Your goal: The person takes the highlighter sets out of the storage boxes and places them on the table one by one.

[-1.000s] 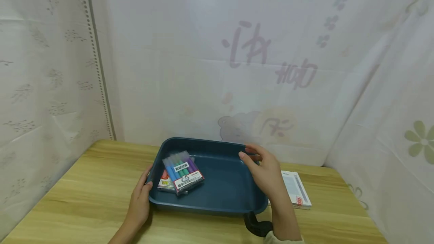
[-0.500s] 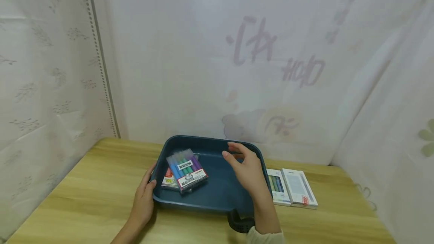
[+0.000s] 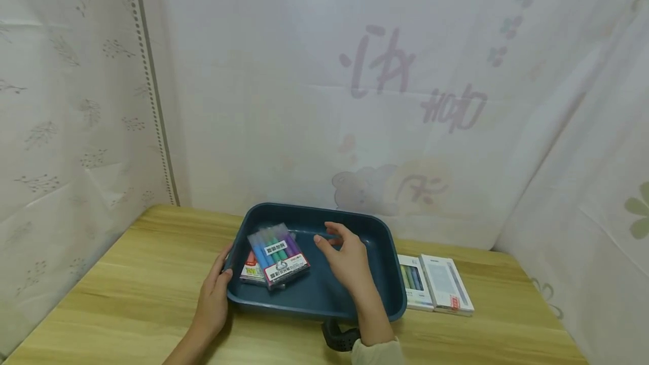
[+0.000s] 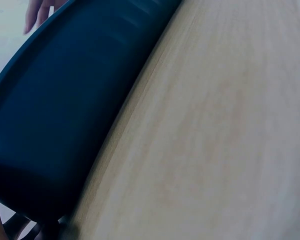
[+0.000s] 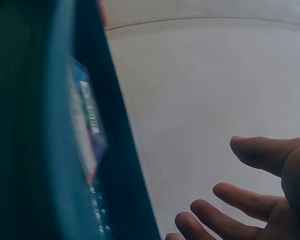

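Note:
A dark blue plastic tray [image 3: 385, 292] rests on the wooden table. My left hand [image 3: 213, 300] grips its left side, the thumb at the near left corner. Over the tray's middle hovers my right hand [image 3: 347, 261], holding nothing. Its thumb and fingers [image 5: 250, 200] are spread apart in the right wrist view. To the left of that hand, inside the tray, lies a clear pack of coloured pens [image 3: 279, 255] with blue, green and purple barrels. It partly covers another pack [image 3: 252, 272] with red and yellow printing. The left wrist view shows mainly the tray's outer wall [image 4: 55, 115].
Right of the tray, a white box with a window onto coloured sticks [image 3: 417, 283] lies beside a second white box [image 3: 447, 285] bearing a red label. Printed curtains [image 3: 284, 100] hang behind the wooden table [image 3: 127, 280] and along both sides.
My right hand has moved left from the tray's right rim to above its middle, baring more of the white boxes. The left hand stays at the tray's left side. The head view has shifted slightly.

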`<state>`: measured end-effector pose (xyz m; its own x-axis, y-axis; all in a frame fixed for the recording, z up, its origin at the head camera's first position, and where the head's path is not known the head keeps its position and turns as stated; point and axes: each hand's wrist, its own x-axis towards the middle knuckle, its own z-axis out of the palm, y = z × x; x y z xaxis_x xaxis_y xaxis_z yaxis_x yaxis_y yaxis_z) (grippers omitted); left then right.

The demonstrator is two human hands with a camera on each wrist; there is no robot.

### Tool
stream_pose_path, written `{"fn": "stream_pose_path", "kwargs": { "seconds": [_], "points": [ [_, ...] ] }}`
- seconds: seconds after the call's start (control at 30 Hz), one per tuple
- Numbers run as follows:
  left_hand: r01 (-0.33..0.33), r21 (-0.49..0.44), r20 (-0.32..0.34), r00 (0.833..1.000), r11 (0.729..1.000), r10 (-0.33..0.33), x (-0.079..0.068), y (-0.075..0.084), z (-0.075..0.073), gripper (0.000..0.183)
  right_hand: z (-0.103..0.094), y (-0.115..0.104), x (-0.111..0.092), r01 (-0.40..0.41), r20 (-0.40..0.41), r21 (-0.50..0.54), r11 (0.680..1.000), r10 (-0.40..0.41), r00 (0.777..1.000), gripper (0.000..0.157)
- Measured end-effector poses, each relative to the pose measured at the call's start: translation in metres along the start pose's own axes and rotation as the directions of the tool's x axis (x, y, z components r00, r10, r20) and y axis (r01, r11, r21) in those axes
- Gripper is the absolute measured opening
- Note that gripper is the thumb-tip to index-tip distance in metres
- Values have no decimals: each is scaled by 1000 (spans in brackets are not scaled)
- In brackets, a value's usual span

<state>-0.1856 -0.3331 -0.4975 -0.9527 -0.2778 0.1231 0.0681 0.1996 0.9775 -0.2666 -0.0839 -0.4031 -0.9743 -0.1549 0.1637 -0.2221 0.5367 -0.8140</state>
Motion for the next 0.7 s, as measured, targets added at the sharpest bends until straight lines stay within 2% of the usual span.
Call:
{"fn": "stream_pose_path", "kwargs": {
  "seconds": [0.1,0.3,0.7],
  "points": [
    [10,5,5,1000,1000,-10,0,0,0,52,8,1,0,-6,8,-4,1000,6,1000,49],
    [-9,1,-2,1000,1000,9,0,-2,0,52,20,0,0,9,45,-24,1000,-8,999,51],
    [5,16,9,1000,1000,-6,1,0,0,52,34,5,0,20,85,-67,998,-14,996,52]
  ]
}}
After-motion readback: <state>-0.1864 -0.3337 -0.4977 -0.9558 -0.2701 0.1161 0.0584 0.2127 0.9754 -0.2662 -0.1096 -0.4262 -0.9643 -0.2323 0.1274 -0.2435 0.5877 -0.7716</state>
